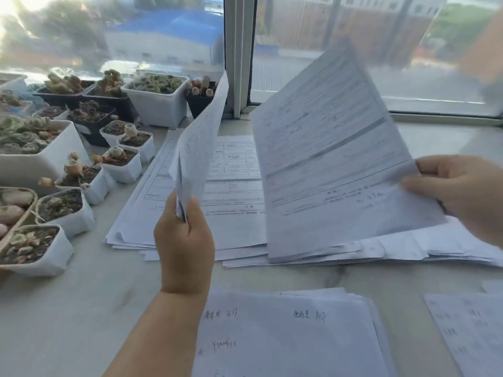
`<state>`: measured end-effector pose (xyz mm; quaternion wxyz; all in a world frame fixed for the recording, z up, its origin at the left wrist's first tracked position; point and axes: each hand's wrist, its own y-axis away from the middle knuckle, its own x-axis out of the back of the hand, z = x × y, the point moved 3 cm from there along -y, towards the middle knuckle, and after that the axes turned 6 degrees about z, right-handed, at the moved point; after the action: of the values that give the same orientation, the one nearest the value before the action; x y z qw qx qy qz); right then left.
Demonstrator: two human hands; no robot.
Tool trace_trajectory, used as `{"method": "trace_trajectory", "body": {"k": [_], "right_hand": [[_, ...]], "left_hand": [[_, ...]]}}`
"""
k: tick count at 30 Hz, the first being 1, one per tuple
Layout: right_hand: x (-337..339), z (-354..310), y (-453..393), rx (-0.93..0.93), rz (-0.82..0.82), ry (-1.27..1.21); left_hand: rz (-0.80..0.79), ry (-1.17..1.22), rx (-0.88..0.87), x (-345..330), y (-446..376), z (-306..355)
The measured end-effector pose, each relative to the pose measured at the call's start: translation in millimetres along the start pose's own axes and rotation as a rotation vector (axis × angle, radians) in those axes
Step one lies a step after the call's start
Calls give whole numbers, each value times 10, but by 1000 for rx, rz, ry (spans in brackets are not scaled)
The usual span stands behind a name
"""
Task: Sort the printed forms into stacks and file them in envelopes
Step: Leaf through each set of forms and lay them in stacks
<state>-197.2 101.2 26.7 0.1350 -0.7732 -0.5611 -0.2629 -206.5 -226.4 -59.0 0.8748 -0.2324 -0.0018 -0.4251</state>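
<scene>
My left hand (184, 240) grips the bottom edge of a thin bundle of printed forms (200, 142), held upright and seen nearly edge-on. To the right, my right hand (460, 197) pinches the right edge of a single printed form (334, 159), lifted and tilted above the table. Beneath both lies a loose spread of forms (234, 191) flat on the pale table. A stack with handwritten notes (285, 336) sits at the near edge, and another sheet (471, 330) lies at the lower right. No envelope is in view.
Several small pots of succulents (68, 164) crowd the table's left side, close to the spread of forms. A window with a white frame post (239, 55) runs along the back. Bare tabletop (68, 308) shows at the lower left.
</scene>
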Motion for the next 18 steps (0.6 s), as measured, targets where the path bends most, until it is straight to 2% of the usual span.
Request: {"method": "trace_trajectory", "body": {"k": [7, 10, 12, 14, 16, 18], "right_hand": [[-1260, -288, -153, -113, -229, -34], [-1566, -217, -217, -202, -264, -81], [-1644, -137, -227, -238, -257, -77], [-1663, -77, -232, -232, -259, -54], [-1612, -62, -229, -205, -239, -40], [-1444, -78, -167, -184, -176, -60]], "left_hand": [[-12, 22, -19, -27, 13, -42], [-79, 54, -94, -48, 10, -24], [-227, 101, -166, -98, 36, -8], [-461, 29, -182, -188, 67, -26], [-710, -266, -231, -286, 128, -107], [-817, -428, -285, -326, 169, -185]]}}
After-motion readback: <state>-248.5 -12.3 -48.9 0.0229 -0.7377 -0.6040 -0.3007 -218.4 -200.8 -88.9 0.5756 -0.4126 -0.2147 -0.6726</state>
